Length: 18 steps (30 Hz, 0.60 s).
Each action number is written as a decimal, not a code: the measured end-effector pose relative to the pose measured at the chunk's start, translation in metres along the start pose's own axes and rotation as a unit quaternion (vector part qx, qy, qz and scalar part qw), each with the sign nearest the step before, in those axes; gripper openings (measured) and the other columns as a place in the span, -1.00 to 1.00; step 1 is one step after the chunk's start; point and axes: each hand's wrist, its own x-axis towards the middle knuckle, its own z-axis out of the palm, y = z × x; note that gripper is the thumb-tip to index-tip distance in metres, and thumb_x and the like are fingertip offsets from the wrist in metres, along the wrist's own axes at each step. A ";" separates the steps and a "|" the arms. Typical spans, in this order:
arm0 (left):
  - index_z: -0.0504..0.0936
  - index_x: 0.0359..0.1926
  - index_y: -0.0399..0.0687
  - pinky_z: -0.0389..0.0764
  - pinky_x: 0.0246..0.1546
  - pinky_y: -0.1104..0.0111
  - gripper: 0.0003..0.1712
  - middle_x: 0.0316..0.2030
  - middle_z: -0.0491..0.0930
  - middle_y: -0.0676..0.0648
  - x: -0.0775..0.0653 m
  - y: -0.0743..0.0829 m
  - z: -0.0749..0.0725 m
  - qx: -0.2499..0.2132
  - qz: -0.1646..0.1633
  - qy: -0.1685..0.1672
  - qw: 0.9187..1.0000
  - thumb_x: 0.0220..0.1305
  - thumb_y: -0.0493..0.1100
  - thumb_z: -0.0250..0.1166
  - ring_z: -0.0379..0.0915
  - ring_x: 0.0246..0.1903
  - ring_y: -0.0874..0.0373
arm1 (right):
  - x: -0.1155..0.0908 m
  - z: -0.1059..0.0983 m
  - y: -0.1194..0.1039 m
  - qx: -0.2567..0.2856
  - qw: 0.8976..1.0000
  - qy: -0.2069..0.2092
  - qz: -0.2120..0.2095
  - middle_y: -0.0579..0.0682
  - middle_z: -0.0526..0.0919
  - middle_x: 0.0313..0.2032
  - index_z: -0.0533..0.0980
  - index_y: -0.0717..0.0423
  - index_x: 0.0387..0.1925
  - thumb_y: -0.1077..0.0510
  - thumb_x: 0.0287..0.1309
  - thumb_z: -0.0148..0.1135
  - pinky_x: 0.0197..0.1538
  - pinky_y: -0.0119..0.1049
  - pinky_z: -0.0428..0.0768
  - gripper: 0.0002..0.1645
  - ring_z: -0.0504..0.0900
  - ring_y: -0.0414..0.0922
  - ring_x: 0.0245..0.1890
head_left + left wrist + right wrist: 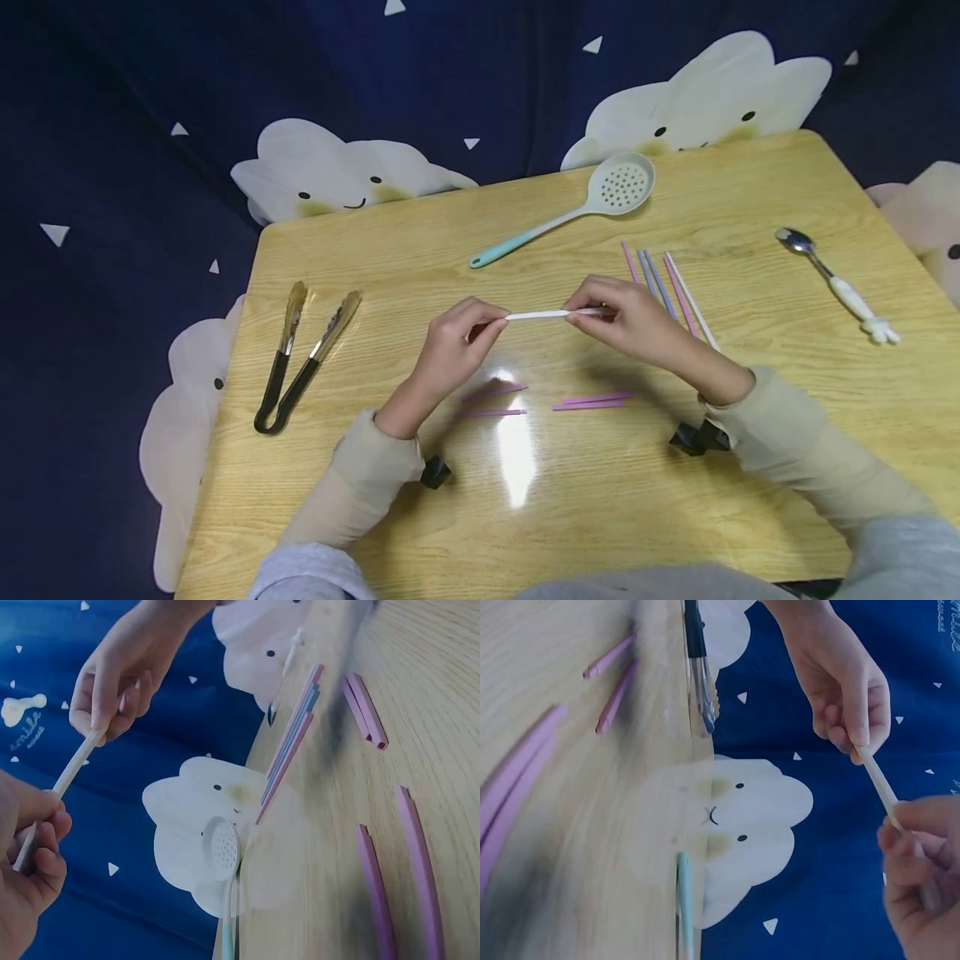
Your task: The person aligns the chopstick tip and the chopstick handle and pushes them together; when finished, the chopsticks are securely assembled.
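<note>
A thin white straw (537, 315) is held level above the table between both hands. My left hand (457, 343) pinches its left end between thumb and fingertips. Farther along, my right hand (630, 321) pinches it too, with the straw's right end running on under the curled fingers. In the left wrist view the straw (78, 763) slants between the two hands. Below them on the table lie two short pink straw pieces (491, 413) at left and another pink pair (592, 404) at right, side by side. One piece in the left wrist view has a hollow end.
Longer pink, blue and white straws (660, 283) lie just behind my right hand, partly covered by it. A slotted skimmer (621, 185) rests at the back. Spread tongs (300, 358) are at left, and a white-handled spoon (843, 292) at right.
</note>
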 end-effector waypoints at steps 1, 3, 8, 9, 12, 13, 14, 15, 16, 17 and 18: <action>0.60 -0.37 -0.29 0.37 -0.63 0.35 -0.95 -0.54 0.52 -0.07 0.000 -0.001 0.001 -0.001 0.001 -0.001 1.000 0.09 -0.38 0.24 0.24 -0.61 0.23 | 0.001 -0.001 0.000 -0.005 1.000 -0.005 0.006 -0.11 0.56 -0.51 0.55 0.16 -0.47 0.46 -0.12 0.27 -0.45 -0.55 0.46 -0.83 0.45 -0.34 -0.51; 0.60 -0.36 -0.29 0.37 -0.63 0.34 -0.94 -0.53 0.52 -0.07 0.001 -0.003 0.003 -0.001 0.003 0.001 1.000 0.09 -0.38 0.24 0.24 -0.61 0.23 | 0.002 -0.003 0.000 -0.020 1.000 -0.012 0.016 -0.10 0.57 -0.48 0.55 0.16 -0.46 0.43 -0.10 0.27 -0.41 -0.49 0.49 -0.85 0.48 -0.31 -0.47; 0.61 -0.35 -0.26 0.35 -0.61 0.47 -0.94 -0.52 0.53 -0.06 0.001 -0.006 0.005 0.015 0.001 0.005 1.000 0.10 -0.35 0.25 0.24 -0.62 0.27 | 0.006 -0.003 -0.002 -0.107 0.994 -0.013 0.004 -0.05 0.56 -0.42 0.57 0.15 -0.47 0.34 -0.09 0.30 -0.24 -0.26 0.45 -0.91 0.48 -0.12 -0.34; 0.61 -0.35 -0.26 0.34 -0.61 0.49 -0.94 -0.52 0.52 -0.06 0.001 -0.006 0.005 0.018 0.000 0.005 1.000 0.10 -0.34 0.25 0.24 -0.62 0.27 | 0.006 -0.002 -0.002 -0.130 0.991 -0.013 -0.003 -0.04 0.56 -0.42 0.57 0.14 -0.48 0.32 -0.10 0.31 -0.23 -0.22 0.43 -0.92 0.47 -0.09 -0.32; 0.61 -0.35 -0.25 0.35 -0.60 0.49 -0.94 -0.52 0.53 -0.06 0.002 -0.007 0.006 0.027 0.001 0.002 1.000 0.11 -0.34 0.24 0.26 -0.61 0.25 | 0.007 -0.002 -0.005 -0.189 0.982 -0.013 -0.024 -0.04 0.55 -0.44 0.57 0.11 -0.51 0.27 -0.12 0.32 -0.27 -0.17 0.40 -0.93 0.46 -0.04 -0.34; 0.61 -0.34 -0.25 0.37 -0.58 0.49 -0.93 -0.49 0.53 -0.07 0.002 -0.008 0.006 0.031 0.003 0.000 1.000 0.11 -0.34 0.24 0.30 -0.59 0.23 | 0.007 -0.001 -0.005 -0.200 0.979 -0.014 -0.029 -0.05 0.56 -0.44 0.57 0.10 -0.51 0.26 -0.12 0.32 -0.28 -0.18 0.40 -0.94 0.46 -0.05 -0.35; 0.60 -0.30 -0.25 0.40 -0.56 0.47 -0.90 -0.44 0.54 -0.08 0.001 -0.009 0.006 0.037 0.004 -0.003 0.999 0.12 -0.34 0.23 0.34 -0.55 0.22 | 0.007 -0.001 -0.004 -0.208 0.977 -0.014 -0.032 -0.05 0.57 -0.44 0.57 0.10 -0.51 0.26 -0.11 0.32 -0.30 -0.18 0.41 -0.94 0.46 -0.05 -0.37; 0.58 -0.25 -0.26 0.44 -0.49 0.45 -0.86 -0.37 0.53 -0.10 0.001 -0.009 0.006 0.046 0.007 -0.006 0.999 0.13 -0.33 0.22 0.38 -0.46 0.18 | 0.006 -0.001 -0.003 -0.212 0.977 -0.014 -0.033 -0.04 0.57 -0.44 0.57 0.10 -0.51 0.25 -0.11 0.31 -0.31 -0.19 0.42 -0.94 0.47 -0.05 -0.37; 0.56 -0.19 -0.26 0.46 -0.40 0.41 -0.81 -0.29 0.52 -0.14 0.001 -0.010 0.006 0.056 0.011 -0.008 0.998 0.14 -0.32 0.21 0.41 -0.36 0.13 | 0.005 -0.002 -0.001 -0.216 0.976 -0.014 -0.030 -0.04 0.58 -0.44 0.57 0.10 -0.50 0.25 -0.10 0.31 -0.33 -0.19 0.43 -0.95 0.48 -0.05 -0.38; 0.52 -0.12 -0.27 0.46 -0.30 0.36 -0.76 -0.21 0.48 -0.17 0.001 -0.011 0.005 0.066 0.015 -0.007 0.998 0.16 -0.31 0.19 0.40 -0.26 0.08 | 0.004 -0.002 0.001 -0.216 0.976 -0.013 -0.025 -0.04 0.58 -0.44 0.57 0.11 -0.49 0.24 -0.09 0.31 -0.35 -0.20 0.43 -0.95 0.48 -0.06 -0.38; 0.48 -0.06 -0.28 0.45 -0.20 0.32 -0.71 -0.12 0.43 -0.20 0.002 -0.011 0.005 0.074 0.018 -0.003 0.997 0.17 -0.29 0.17 0.36 -0.15 0.03 | 0.003 -0.003 0.004 -0.217 0.976 -0.012 -0.017 -0.04 0.58 -0.44 0.57 0.11 -0.49 0.24 -0.08 0.30 -0.36 -0.21 0.44 -0.95 0.48 -0.07 -0.39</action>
